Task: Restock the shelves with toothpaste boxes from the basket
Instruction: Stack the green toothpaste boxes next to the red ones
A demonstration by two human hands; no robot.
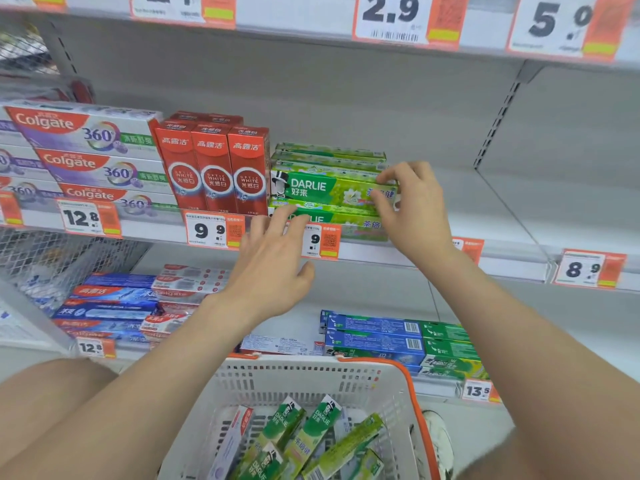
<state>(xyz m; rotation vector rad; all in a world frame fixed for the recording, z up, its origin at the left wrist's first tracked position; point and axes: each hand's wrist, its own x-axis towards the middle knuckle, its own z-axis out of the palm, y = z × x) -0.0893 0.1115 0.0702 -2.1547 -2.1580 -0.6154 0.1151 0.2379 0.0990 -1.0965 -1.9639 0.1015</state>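
A green Darlie toothpaste box [322, 188] lies on top of a stack of like boxes on the middle shelf [485, 216]. My right hand [412, 206] grips its right end, thumb under and fingers over. My left hand [277, 251] is spread open at the stack's lower left, its fingertips touching the front of the lower Darlie box [346, 221]. Below, a white basket with an orange rim [311, 379] holds several green Darlie boxes [318, 427] and a white box [232, 441].
Red Optic White boxes [214, 171] stand left of the Darlie stack, with Colgate 360 boxes [90, 154] further left. The lower shelf carries blue and green boxes [398, 341] and Colgate boxes [117, 306]. Price tags [214, 230] line the shelf edges. A bare stretch of shelf lies right of my right hand.
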